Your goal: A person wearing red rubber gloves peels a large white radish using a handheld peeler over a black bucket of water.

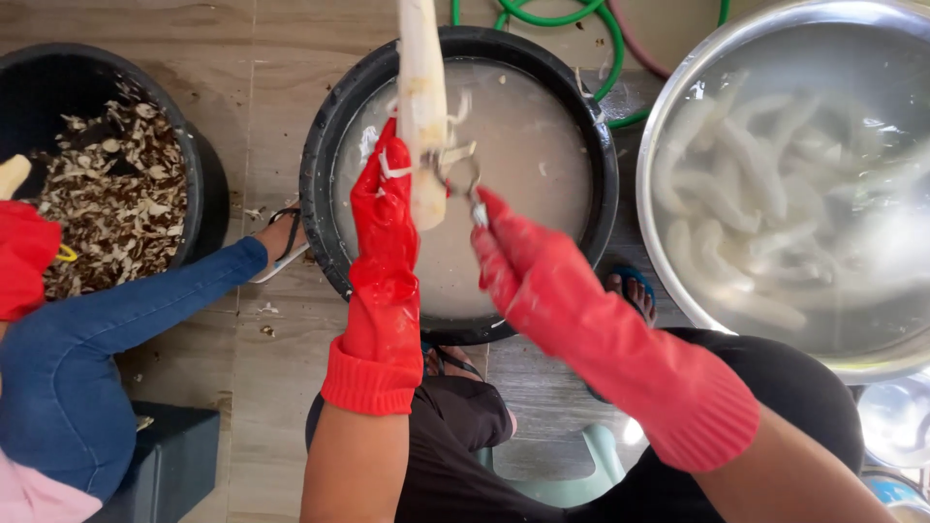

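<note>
your left hand (386, 208), in a red rubber glove, is clamped around a long pale peeled root (422, 107), fingers wrapped on its lower part, holding it nearly upright over the black tub (325, 136) of cloudy water. your right hand (509, 257), gloved the same, is closed on a small metal peeler (463, 174) whose blade touches the right side of the root, just beside your left fingers.

going by size: far right sits a wide steel basin (678, 107) full of white peeled roots in water; the black tub is in the middle, under both hands; far left a black bucket (39, 77) holds brown peelings, near another person's blue-jeaned leg (116, 320) and red glove (21, 257).

the root looks stiff, fairly dense and wet, so likely slick against rubber; it should not bend, though a hard knock could snap it. grip low and firm around the girth, as you do, keeping fingers to the left of the blade. its top end runs out of view.
</note>
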